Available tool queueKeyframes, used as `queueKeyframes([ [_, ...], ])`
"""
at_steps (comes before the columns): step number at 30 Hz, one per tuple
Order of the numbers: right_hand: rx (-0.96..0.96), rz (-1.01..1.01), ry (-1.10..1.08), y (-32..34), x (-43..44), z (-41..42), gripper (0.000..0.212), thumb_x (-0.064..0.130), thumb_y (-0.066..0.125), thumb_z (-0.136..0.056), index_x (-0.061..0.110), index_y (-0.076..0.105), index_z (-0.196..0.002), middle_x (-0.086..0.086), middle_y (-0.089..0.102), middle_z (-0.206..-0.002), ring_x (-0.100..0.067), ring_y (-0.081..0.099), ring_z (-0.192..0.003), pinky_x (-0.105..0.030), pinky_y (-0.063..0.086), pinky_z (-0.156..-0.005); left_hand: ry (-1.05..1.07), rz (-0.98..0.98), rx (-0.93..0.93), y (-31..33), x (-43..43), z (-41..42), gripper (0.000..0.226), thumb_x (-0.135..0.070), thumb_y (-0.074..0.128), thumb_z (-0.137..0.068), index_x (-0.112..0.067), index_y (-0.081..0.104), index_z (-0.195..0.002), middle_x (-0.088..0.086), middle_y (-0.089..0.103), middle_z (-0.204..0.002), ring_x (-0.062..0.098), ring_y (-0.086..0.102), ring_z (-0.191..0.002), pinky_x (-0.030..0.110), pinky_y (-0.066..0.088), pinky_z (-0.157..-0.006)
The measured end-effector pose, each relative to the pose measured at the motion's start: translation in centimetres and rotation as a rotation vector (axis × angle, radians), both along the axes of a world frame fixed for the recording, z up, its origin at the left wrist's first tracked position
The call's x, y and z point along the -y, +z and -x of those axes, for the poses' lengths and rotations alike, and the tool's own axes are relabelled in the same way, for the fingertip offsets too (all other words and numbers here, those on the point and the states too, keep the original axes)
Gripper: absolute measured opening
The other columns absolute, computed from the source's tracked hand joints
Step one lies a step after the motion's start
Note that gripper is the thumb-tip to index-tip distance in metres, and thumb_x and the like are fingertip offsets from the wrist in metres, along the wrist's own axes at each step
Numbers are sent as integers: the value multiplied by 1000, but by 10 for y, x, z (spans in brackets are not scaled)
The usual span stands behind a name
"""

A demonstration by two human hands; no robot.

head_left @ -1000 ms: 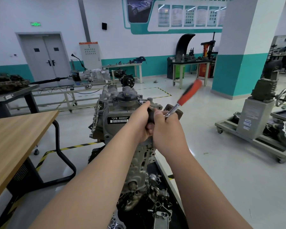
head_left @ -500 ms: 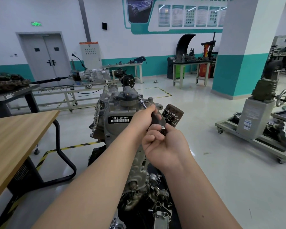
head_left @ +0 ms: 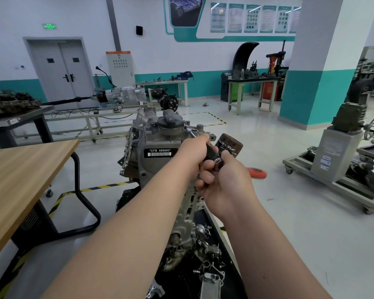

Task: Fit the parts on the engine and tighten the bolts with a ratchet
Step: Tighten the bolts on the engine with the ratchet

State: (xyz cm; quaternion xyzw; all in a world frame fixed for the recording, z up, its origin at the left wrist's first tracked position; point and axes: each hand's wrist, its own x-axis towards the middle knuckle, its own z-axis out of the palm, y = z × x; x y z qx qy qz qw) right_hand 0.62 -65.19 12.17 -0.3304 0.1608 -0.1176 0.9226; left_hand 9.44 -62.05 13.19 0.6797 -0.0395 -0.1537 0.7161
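Your left hand (head_left: 192, 154), right hand (head_left: 227, 186): bare. Your left forearm (head_left: 125, 229), right forearm (head_left: 268, 244): bare along whole visible length, smooth outline tapering toward wrists.

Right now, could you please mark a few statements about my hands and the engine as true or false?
1. The left hand and the right hand both hold the ratchet. True.
2. The ratchet's handle is blue. False: it is red, and blurred.
3. The label on the engine reads CFB 666660. True.
4. The wooden table stands to the right of the engine. False: it stands to the left.
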Motion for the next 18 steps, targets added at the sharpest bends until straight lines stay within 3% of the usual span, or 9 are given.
queueKeyframes([
  [4,-49,574,-105,-4,9,-2,32,35,40,-102,12,61,-97,0,49,-53,-16,39,-37,-29,40,-46,14,-27,-23,4,4,-4,28,-21,47,-93,-14,51,-66,2,58,-56,15,36,-35,11,29,-35],
  [7,-130,1075,-158,1,19,0,32,37,39,-100,7,49,-108,-6,59,-77,-23,53,-60,-36,46,-63,4,-55,-22,5,7,-8,20,-18,45,-92,-16,47,-73,7,54,-80,16,35,-49,13,28,-40],
  [11,-258,1687,-221,4,25,4,23,34,34,-103,13,31,-111,3,44,-70,-7,40,-56,-27,27,-47,-19,8,-36,4,10,-8,45,-15,46,-93,-15,57,-49,-3,52,-45,13,35,-49,19,29,-51],
  [13,-313,1937,-271,2,22,6,28,34,32,-103,14,28,-123,6,41,-65,-8,37,-52,-28,23,-45,-29,-14,-48,4,10,-7,38,-19,53,-92,-16,59,-54,-3,46,-40,14,35,-44,21,28,-49],
  [15,-290,1994,-276,-2,20,4,32,32,33,-102,16,26,-129,7,44,-65,-9,41,-52,-29,25,-45,-17,-31,-60,3,9,-8,25,-23,59,-89,-17,58,-65,-2,47,-41,15,37,-44,22,29,-48],
  [18,-191,1760,-245,-2,20,2,21,33,34,-102,17,31,-117,4,51,-72,-20,52,-64,-34,35,-54,-17,3,-54,0,7,-11,26,-25,56,-90,-16,63,-67,-2,53,-52,17,39,-51,22,30,-48],
])
